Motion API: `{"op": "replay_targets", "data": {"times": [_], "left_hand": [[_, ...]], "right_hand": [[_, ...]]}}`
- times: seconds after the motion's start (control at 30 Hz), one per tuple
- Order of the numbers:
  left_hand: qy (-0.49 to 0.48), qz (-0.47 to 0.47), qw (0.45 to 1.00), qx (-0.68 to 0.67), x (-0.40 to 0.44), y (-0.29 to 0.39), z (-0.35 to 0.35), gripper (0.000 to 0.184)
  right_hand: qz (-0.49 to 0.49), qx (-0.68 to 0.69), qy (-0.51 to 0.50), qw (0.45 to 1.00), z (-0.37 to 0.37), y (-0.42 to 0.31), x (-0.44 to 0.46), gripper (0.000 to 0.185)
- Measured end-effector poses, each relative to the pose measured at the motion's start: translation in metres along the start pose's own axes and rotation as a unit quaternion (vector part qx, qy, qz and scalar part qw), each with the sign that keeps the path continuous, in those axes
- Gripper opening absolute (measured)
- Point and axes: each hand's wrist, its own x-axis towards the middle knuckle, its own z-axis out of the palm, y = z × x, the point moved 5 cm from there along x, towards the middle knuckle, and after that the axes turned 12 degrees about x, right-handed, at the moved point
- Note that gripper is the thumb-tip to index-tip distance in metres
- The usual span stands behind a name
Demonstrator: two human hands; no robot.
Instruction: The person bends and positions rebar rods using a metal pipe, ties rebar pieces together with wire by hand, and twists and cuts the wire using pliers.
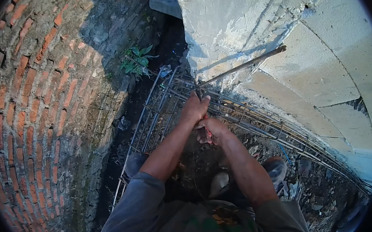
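My left hand [193, 108] is closed at a junction of a rebar cage [244, 116], beside the foot of a pale concrete wall. Dark metal pokes out past its fingertips; I cannot tell whether that is a tool's jaws or part of the cage. Just below and to the right, my right hand [212, 130] is curled shut, close against the left wrist. Something red shows between its fingers, like a tool's handle, mostly hidden by the hand. A dark brown rod [245, 65] slants up and right from the junction, in front of the wall.
A curved brick wall [40, 116] rises on the left, with a leafy plant [136, 60] at its edge. The concrete wall [229, 22] stands ahead and continues as pale blocks [318, 74] to the right. Rubble [308, 184] covers the ground around my feet.
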Motion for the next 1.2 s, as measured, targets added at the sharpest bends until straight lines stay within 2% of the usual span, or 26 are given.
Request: {"op": "replay_targets", "data": {"times": [0.03, 0.07, 0.1, 0.17, 0.2, 0.27, 0.3, 0.37, 0.4, 0.5, 0.53, 0.57, 0.63, 0.67, 0.73, 0.77, 0.87, 0.93, 1.07, 1.1, 1.2], "left_hand": [[0.128, 0.075, 0.988, 0.031, -0.001, 0.011, -0.022, 0.061], [0.253, 0.151, 0.954, 0.059, -0.004, 0.024, -0.041, 0.065], [0.25, 0.159, 0.953, 0.056, -0.005, 0.04, -0.053, 0.065], [0.281, 0.36, 0.889, 0.041, -0.018, 0.088, -0.077, 0.059], [0.278, 0.361, 0.889, 0.042, -0.019, 0.103, -0.081, 0.059], [0.102, 0.253, 0.959, 0.078, -0.005, 0.124, -0.068, 0.041], [0.099, 0.253, 0.959, 0.081, -0.001, 0.127, -0.069, 0.041], [0.129, 0.392, 0.901, 0.135, -0.006, 0.137, -0.073, 0.023], [0.12, 0.398, 0.902, 0.114, -0.006, 0.136, -0.077, 0.017], [0.087, 0.419, 0.901, 0.076, -0.008, 0.131, -0.088, 0.017], [0.098, 0.421, 0.9, 0.064, -0.002, 0.129, -0.083, 0.017], [0.091, 0.426, 0.898, 0.067, -0.001, 0.133, -0.083, 0.017], [0.06, 0.402, 0.909, 0.094, 0.002, 0.135, -0.081, 0.017], [0.055, 0.414, 0.905, 0.082, 0.003, 0.136, -0.079, 0.017], [0.023, 0.402, 0.913, 0.068, 0.006, 0.132, -0.078, 0.016], [-0.005, 0.392, 0.918, 0.051, 0.008, 0.131, -0.078, 0.016], [-0.007, 0.395, 0.918, 0.036, 0.01, 0.126, -0.079, 0.016], [-0.025, 0.382, 0.924, -0.016, 0.02, 0.12, -0.071, 0.015], [-0.011, 0.397, 0.916, -0.057, 0.002, 0.143, -0.07, 0.015], [-0.043, 0.381, 0.921, -0.064, -0.004, 0.153, -0.069, 0.024], [0.03, 0.381, 0.922, -0.065, -0.009, 0.169, -0.062, 0.045]], "right_hand": [[-0.005, 0.004, 0.001, 1.0, -0.001, -0.003, -0.004, 0.011], [-0.017, -0.044, 0.022, 0.999, -0.004, -0.008, -0.01, 0.012], [-0.026, -0.091, 0.045, 0.994, -0.008, -0.01, -0.014, 0.013], [-0.027, -0.091, 0.048, 0.994, -0.015, -0.006, -0.003, 0.015], [-0.019, -0.082, 0.033, 0.996, -0.016, -0.002, 0.005, 0.015], [-0.016, -0.091, 0.017, 0.996, -0.007, -0.004, -0.004, 0.017], [-0.014, -0.087, 0.017, 0.996, -0.003, -0.006, -0.009, 0.017], [-0.023, -0.105, 0.044, 0.993, -0.004, -0.008, -0.014, 0.02], [-0.023, -0.106, 0.043, 0.993, -0.006, -0.006, -0.01, 0.02], [-0.065, -0.154, 0.07, 0.983, -0.003, -0.016, -0.02, 0.021], [-0.052, -0.277, 0.107, 0.954, -0.004, -0.029, -0.036, 0.022], [-0.052, -0.268, 0.109, 0.956, -0.005, -0.037, -0.035, 0.022], [-0.035, -0.474, 0.108, 0.873, -0.008, -0.041, -0.031, 0.02], [-0.028, -0.471, 0.104, 0.875, -0.01, -0.04, -0.031, 0.02], [-0.051, -0.524, 0.125, 0.841, -0.008, -0.047, -0.033, 0.021], [-0.048, -0.521, 0.123, 0.843, -0.006, -0.046, -0.036, 0.021], [-0.041, -0.535, 0.118, 0.835, -0.002, -0.051, -0.041, 0.026], [-0.079, -0.603, 0.116, 0.786, 0.001, -0.052, -0.036, 0.031], [-0.08, -0.587, 0.108, 0.798, 0.001, -0.043, -0.027, 0.035], [-0.078, -0.574, 0.117, 0.807, -0.001, -0.041, -0.027, 0.035], [-0.07, -0.556, 0.133, 0.818, -0.002, -0.035, -0.027, 0.034]]}}
